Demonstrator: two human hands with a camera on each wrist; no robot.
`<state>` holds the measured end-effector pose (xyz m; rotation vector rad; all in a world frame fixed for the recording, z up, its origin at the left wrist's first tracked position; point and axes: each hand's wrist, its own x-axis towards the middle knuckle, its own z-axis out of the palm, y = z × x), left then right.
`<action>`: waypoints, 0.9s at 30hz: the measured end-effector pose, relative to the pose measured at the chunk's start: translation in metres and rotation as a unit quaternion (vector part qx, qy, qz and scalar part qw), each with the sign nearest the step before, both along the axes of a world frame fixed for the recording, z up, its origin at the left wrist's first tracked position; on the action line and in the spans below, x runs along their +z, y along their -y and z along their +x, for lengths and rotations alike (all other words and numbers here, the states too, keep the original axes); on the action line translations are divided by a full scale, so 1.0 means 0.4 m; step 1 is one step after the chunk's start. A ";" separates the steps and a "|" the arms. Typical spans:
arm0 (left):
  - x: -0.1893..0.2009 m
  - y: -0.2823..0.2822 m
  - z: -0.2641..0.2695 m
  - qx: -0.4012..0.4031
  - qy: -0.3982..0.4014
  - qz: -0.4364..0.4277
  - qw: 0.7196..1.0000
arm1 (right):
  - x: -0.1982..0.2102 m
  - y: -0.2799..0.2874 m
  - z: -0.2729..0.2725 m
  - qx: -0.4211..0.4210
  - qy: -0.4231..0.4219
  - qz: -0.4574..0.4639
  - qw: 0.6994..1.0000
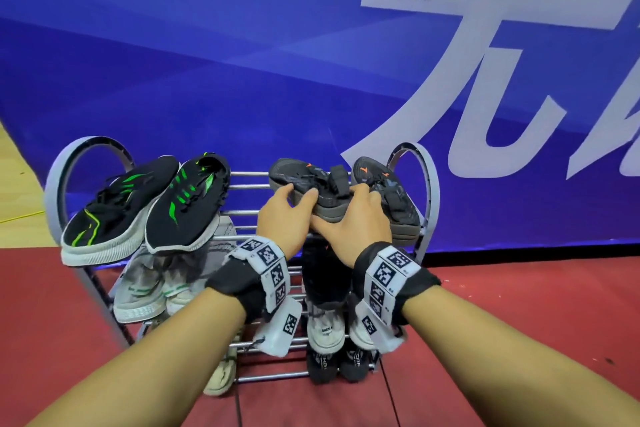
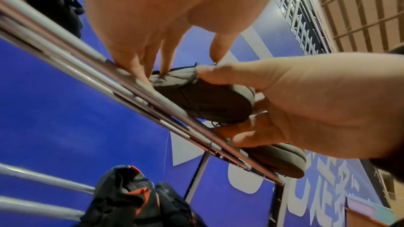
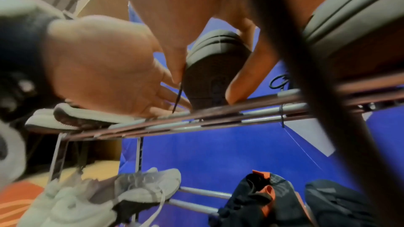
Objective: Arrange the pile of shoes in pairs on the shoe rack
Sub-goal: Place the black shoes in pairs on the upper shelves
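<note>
Both hands, left hand [image 1: 282,215] and right hand [image 1: 351,218], curled round one grey shoe [image 1: 304,180], gripped at its heel end on the rack [image 1: 242,185] top tier. Held so, probably, to square it beside its mate [image 1: 388,191], just right of the grip.

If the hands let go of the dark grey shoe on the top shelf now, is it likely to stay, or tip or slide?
The dark grey shoe rests on thin round bars of the shoe rack, so it may rock or slide a little. Its thick, flat sole probably bridges several bars and keeps it upright. The left hand and right hand both grip it, which suggests it is being positioned.
</note>
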<state>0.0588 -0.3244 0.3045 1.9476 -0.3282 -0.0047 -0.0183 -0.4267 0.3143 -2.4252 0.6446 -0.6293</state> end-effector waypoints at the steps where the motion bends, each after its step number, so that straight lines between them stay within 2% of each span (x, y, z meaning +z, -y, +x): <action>1: -0.002 0.003 -0.002 0.002 -0.007 0.001 1.000 | -0.001 0.000 0.001 0.004 -0.006 -0.007 1.000; 6: -0.010 0.001 0.002 -0.006 -0.036 0.010 0.999 | 0.021 0.008 -0.017 0.051 -0.060 -0.075 0.994; 12: -0.012 0.026 -0.018 0.026 0.030 0.067 0.997 | 0.055 0.091 -0.043 0.030 -0.047 -0.144 0.988; 16: -0.026 0.043 -0.037 -0.013 0.066 0.178 0.982 | 0.018 0.146 -0.069 -0.013 -0.045 -0.185 0.982; 18: -0.039 0.044 -0.038 -0.011 0.082 0.212 0.974 | 0.012 0.154 -0.078 -0.023 -0.047 -0.164 0.985; 21: -0.055 0.049 -0.033 -0.002 0.107 0.180 0.978 | 0.014 0.165 -0.074 -0.014 -0.023 -0.109 0.994; 23: -0.057 0.049 -0.039 -0.011 0.141 0.162 0.977 | 0.015 0.166 -0.064 -0.018 -0.066 -0.145 0.987; 25: -0.061 0.061 -0.052 -0.044 0.158 0.148 0.975 | 0.020 0.159 -0.059 -0.033 -0.151 -0.226 0.962; 27: -0.067 0.078 -0.061 -0.065 0.160 0.143 0.975 | 0.023 0.158 -0.056 -0.038 -0.196 -0.269 0.942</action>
